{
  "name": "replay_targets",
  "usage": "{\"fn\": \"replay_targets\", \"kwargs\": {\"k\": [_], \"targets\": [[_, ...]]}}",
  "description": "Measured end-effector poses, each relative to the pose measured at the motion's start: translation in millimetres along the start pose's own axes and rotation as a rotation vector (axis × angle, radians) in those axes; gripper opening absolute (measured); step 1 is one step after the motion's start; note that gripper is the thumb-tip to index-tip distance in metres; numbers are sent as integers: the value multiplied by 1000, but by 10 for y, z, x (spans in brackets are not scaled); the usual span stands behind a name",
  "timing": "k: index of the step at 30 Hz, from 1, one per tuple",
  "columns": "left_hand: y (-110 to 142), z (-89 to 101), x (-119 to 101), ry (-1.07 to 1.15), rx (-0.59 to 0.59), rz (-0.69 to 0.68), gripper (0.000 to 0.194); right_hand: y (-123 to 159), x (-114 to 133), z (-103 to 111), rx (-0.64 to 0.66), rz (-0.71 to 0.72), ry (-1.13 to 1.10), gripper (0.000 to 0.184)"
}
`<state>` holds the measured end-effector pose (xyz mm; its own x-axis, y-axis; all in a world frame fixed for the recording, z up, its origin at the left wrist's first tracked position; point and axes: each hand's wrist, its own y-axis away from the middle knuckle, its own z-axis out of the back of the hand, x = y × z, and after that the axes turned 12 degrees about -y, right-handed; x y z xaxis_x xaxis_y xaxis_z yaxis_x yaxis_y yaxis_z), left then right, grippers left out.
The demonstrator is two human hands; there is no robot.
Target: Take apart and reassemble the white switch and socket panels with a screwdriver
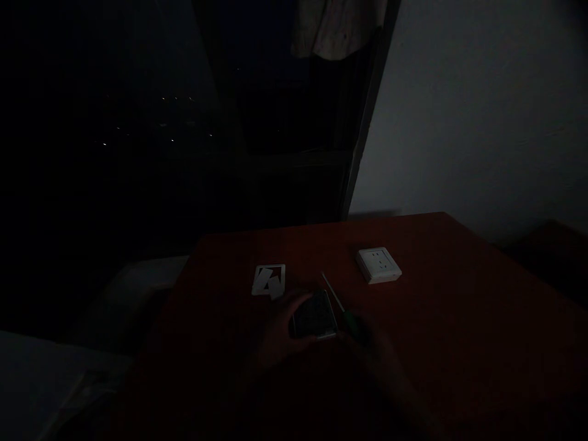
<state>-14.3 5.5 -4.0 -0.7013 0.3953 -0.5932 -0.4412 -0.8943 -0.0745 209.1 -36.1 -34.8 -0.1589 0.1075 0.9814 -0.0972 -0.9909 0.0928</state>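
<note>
My left hand grips a squarish wall switch or socket body by its left side, with its dark face up and a pale rim. In my right hand is a screwdriver with a green handle, its thin metal shaft pointing away and up to the left. The right fingers also come close to the body's near right corner; contact is hard to make out in the dim light. Beyond the left hand lies a white square frame with two small white plates on it.
A white wall socket with several slots, seemingly stacked on another piece, stands on the reddish-brown table to the right. Behind the table are a dark window and a pale wall. Cloth hangs at the top.
</note>
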Motion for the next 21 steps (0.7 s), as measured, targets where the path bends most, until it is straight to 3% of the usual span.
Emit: {"fn": "replay_targets", "kwargs": {"k": [8,21], "targets": [[6,-19,42,-29,-11,-76,71,14,32,7,12,14,-2,42],[28,19,18,6,-16,-66,70,34,-2,49,3,-1,-44,44]]}}
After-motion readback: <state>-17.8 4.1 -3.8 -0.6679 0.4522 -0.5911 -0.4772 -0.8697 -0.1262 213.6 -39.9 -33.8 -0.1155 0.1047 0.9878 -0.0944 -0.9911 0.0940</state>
